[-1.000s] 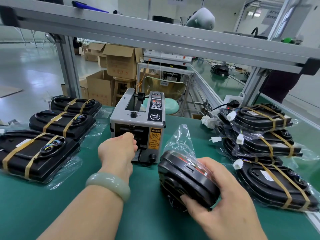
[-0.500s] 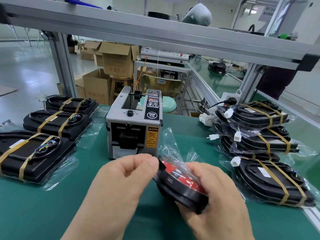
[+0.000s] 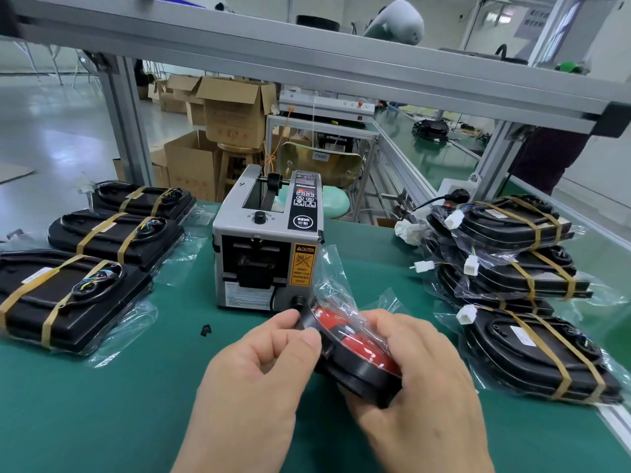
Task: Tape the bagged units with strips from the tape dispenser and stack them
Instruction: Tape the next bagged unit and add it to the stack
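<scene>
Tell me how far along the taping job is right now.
Done: three taped units lie on the left and a pile of taped units sits on the right, all with tan bands. In hand: the left hand and right hand hold one bagged unit before the tape dispenser. Left: that unit shows no tan band yet, so taping and stacking it remain.

This is a factory assembly and packing floor. A green-matted workbench (image 3: 136,404) under an aluminium extrusion frame (image 3: 307,52) carries an electric tape dispenser (image 3: 269,247) and many identical bagged units (image 3: 112,233) laid in rows and piles. Behind it are open cardboard boxes (image 3: 235,110), a wooden stool (image 3: 235,165), another green bench (image 3: 433,155) and a glossy grey floor (image 3: 51,124).
</scene>
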A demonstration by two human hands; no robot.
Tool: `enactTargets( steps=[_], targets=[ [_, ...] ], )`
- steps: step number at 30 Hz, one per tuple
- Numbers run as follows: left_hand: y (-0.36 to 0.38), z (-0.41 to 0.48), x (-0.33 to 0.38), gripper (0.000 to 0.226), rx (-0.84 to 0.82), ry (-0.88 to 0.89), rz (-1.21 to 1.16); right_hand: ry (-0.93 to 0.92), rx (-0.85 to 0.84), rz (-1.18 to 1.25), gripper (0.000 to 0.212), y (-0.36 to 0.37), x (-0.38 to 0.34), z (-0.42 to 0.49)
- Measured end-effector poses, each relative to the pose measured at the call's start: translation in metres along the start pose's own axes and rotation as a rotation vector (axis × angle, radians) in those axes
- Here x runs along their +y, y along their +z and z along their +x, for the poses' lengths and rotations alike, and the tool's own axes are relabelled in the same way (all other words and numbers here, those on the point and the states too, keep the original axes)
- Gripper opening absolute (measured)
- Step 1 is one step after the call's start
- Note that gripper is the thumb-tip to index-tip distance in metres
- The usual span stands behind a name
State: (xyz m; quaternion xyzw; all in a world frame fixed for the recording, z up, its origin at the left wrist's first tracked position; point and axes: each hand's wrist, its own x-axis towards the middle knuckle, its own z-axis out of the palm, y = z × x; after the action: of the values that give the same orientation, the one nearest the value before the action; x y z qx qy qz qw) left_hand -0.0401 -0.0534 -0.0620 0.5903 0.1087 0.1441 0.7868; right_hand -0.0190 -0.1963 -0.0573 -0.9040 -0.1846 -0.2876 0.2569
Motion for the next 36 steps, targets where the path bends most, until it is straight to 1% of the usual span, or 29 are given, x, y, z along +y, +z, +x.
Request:
enactTargets(
  steps=[3,10,16,20,22,23,26,29,33,36],
  targets=[
    [0.0022,0.0001,-0.0010,0.042,0.013,-0.003,-0.026,-0.001,0.013,-0.014,0.067,0.0006,-0.0001,-0.0002],
    [0.0036,0.0007,0.0011,0.043,0.025,-0.025,0.028,0.001,0.014,-0.022,0.068,0.0012,-0.0009,-0.0006],
    [0.0062,-0.0017,0.0043,0.025,0.032,-0.013,0.120,0.017,-0.009,-0.020,0.067,0.0018,-0.0021,-0.0005],
    [0.0076,-0.0035,0.0052,0.029,0.047,-0.001,0.154,0.020,-0.008,-0.025,0.070,0.0014,-0.0015,-0.0004],
    [0.0083,-0.0043,0.0061,0.018,0.055,0.010,0.150,0.021,-0.002,-0.022,0.070,0.0014,-0.0017,-0.0002],
    [0.0088,-0.0047,0.0068,0.017,0.066,0.017,0.161,0.019,0.001,-0.023,0.071,0.0016,-0.0021,-0.0002],
    [0.0103,-0.0049,0.0068,0.018,0.107,0.031,0.180,0.015,0.013,-0.021,0.074,0.0024,-0.0033,-0.0001],
    [0.0107,-0.0051,0.0064,0.019,0.094,0.035,0.191,0.014,0.025,-0.015,0.077,0.0026,-0.0037,-0.0003],
    [0.0098,-0.0071,0.0052,0.028,0.079,-0.003,0.173,0.015,0.021,-0.025,0.073,0.0017,-0.0030,-0.0003],
    [0.0101,-0.0073,0.0074,0.021,0.067,-0.016,0.191,0.024,0.014,-0.022,0.071,0.0014,-0.0024,-0.0004]
  ],
)
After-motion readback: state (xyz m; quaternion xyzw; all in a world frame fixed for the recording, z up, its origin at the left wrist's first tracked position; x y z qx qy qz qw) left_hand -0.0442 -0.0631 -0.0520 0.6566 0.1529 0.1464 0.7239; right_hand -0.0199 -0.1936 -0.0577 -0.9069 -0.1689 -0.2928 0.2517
